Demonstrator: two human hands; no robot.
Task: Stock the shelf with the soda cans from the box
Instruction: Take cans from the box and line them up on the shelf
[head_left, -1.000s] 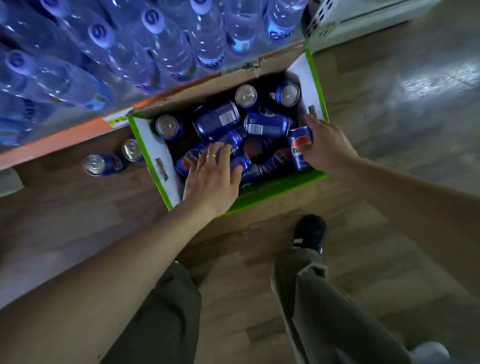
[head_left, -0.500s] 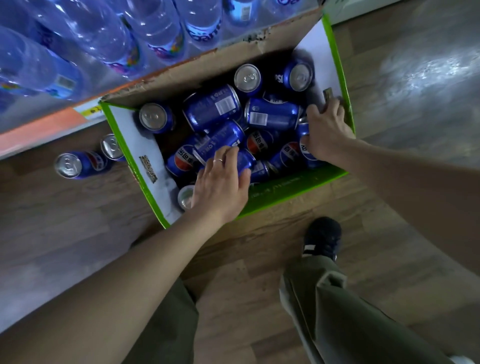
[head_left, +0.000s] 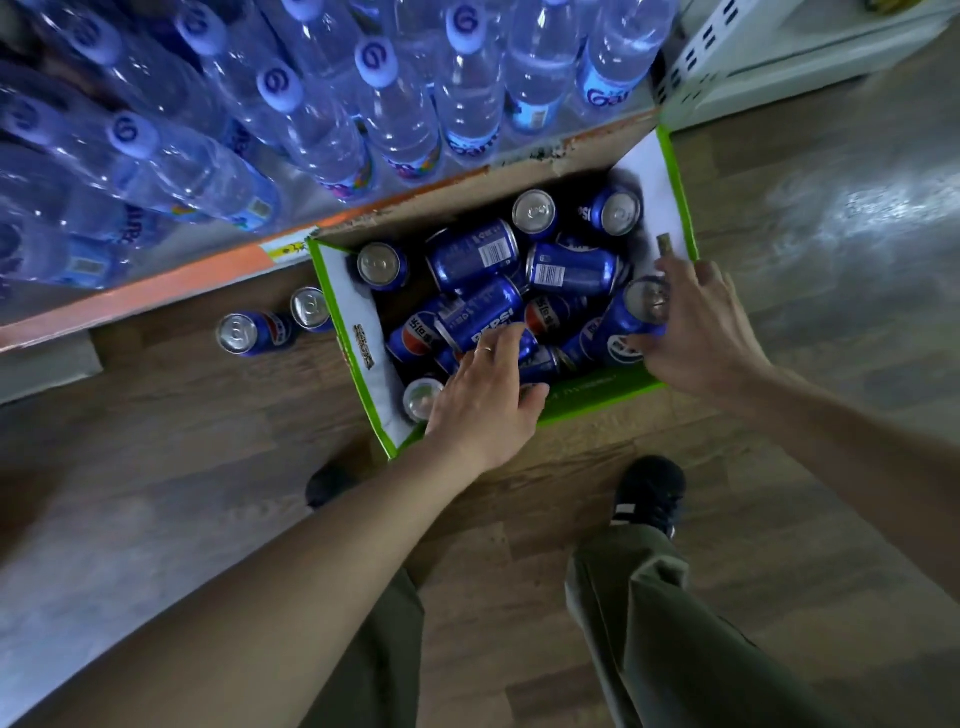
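A green-edged cardboard box (head_left: 353, 332) on the floor holds several blue soda cans (head_left: 475, 254) lying and standing in a heap. My right hand (head_left: 691, 332) grips one blue can (head_left: 623, 325) at the box's right side, tilted with its silver top showing. My left hand (head_left: 488, 400) reaches into the near left part of the box, fingers curled over a can (head_left: 540, 364) that it mostly hides. Two more cans (head_left: 249, 332) stand under the shelf, left of the box.
A shelf with an orange front edge (head_left: 156, 291) carries several water bottles (head_left: 322, 135) above the box. A white perforated rack (head_left: 727, 67) stands at the top right. My shoes (head_left: 649, 493) and trouser legs are on the wooden floor just behind the box.
My right hand has lifted and tilted a can at the box's right side. My left hand has stayed over the cans at the near left.
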